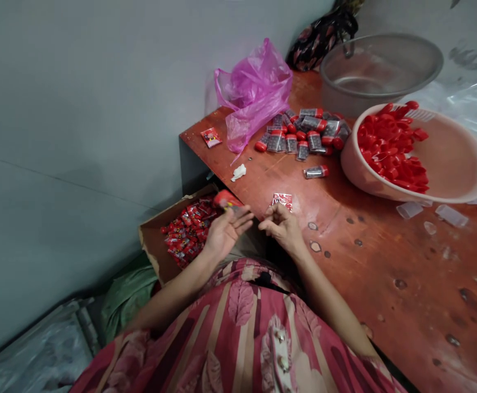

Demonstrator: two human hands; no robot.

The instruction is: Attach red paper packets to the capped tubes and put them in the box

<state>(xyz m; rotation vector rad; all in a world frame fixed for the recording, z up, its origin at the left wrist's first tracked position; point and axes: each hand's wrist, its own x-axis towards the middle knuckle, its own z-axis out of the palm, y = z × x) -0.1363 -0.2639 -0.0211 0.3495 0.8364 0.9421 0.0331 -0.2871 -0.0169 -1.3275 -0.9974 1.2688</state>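
Observation:
My left hand point(227, 232) is palm up with its fingers spread over the edge of a cardboard box point(152, 245). A blurred red packet point(227, 200) is at its fingertips, apparently loose above the box. Small red wrapped packets point(187, 232) fill much of that box. My right hand point(282, 226) is at the table edge, thumb and fingers pinched together; what they hold, if anything, is too small to make out. Just behind it lies a flat red and white packet point(283, 201) on the red-brown table point(369, 295).
Red-capped clear containers with dark contents point(316, 141) are piled near a pink plastic bag point(258, 82). A pink bowl point(459, 158) holds red caps point(394, 147), with a grey basin point(381, 65) behind. Another packet point(211, 137) and a white scrap point(239, 172) lie leftward.

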